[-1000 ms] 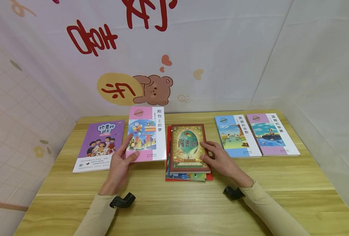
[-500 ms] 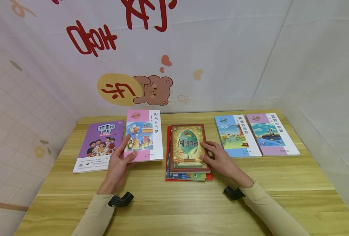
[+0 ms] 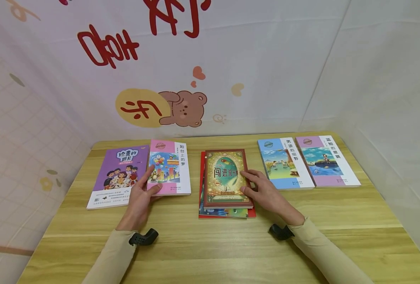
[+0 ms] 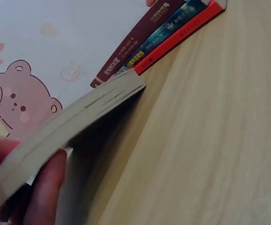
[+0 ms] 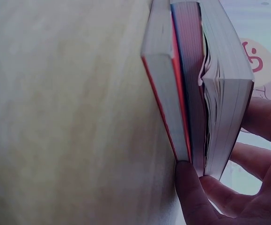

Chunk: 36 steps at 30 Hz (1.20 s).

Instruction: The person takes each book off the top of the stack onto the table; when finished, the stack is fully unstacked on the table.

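Observation:
My left hand (image 3: 140, 196) holds a pink-and-white paperback book (image 3: 167, 167) by its lower left side, thumb on the cover and fingers underneath. In the left wrist view the paperback's page block (image 4: 79, 112) tilts up at my fingers, with a dark gap beneath it. My right hand (image 3: 266, 194) grips the right side of a stack of books, topped by a green-and-gold book (image 3: 227, 177) with a brown border. Below it, a dark blue-green book (image 4: 170, 27) and a red book (image 4: 186, 35) show their spines. One fingertip (image 5: 186, 171) touches the bottom book's edge in the right wrist view.
A purple book (image 3: 119, 173) lies to the left, next to the pink one. Toward the right lie a blue-and-white book (image 3: 284, 163) and a pink-purple one (image 3: 327, 161). A printed white cloth (image 3: 266, 79) hangs behind the wooden table (image 3: 210, 252).
My left hand has brought the pink book left and down, close beside the purple book. My right hand stays at the stack.

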{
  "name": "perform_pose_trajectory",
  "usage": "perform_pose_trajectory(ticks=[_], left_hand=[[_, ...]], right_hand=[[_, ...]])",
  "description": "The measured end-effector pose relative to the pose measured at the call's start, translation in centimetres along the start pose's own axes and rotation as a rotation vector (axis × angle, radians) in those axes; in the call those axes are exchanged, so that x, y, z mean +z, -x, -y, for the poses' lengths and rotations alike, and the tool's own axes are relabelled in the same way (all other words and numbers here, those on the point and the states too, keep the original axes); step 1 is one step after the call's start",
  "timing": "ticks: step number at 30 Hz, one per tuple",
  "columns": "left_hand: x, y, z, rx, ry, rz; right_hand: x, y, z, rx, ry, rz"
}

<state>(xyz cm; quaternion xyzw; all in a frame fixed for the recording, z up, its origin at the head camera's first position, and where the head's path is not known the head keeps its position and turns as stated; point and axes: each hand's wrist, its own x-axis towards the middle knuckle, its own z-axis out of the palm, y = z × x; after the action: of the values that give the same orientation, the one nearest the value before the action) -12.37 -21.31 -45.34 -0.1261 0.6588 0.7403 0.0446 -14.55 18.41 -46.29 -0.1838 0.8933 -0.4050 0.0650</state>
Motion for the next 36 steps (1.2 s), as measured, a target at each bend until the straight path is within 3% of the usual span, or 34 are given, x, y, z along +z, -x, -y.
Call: perform_pose_trajectory(ticks=[5,10,25,29,36], left_hand=[[-0.2,-0.3,-0.3,-0.026,-0.119,-0.016],[-0.4,-0.7,-0.4,-0.009,-0.267,-0.026],[-0.5,-1.5,-0.7,-0.003,-0.531,-0.036],[-0.4,-1.4,-0.9,0.044,-0.613,-0.019],[0.4,-1.0,-1.7,0.195,-0.760,0.023]], right_hand=[[0.0,0.0,0.0,0.003,0.001,-0.001],[0.1,0.0,0.0,0.001,0.007,-0.004],[0.3,-0.1,-0.2,-0.007,0.010,-0.005],[0.2,-0.1,-0.2,-0.010,0.015,-0.003],[0.1,0.0,-0.1,-0.016,0.016,-0.013]])
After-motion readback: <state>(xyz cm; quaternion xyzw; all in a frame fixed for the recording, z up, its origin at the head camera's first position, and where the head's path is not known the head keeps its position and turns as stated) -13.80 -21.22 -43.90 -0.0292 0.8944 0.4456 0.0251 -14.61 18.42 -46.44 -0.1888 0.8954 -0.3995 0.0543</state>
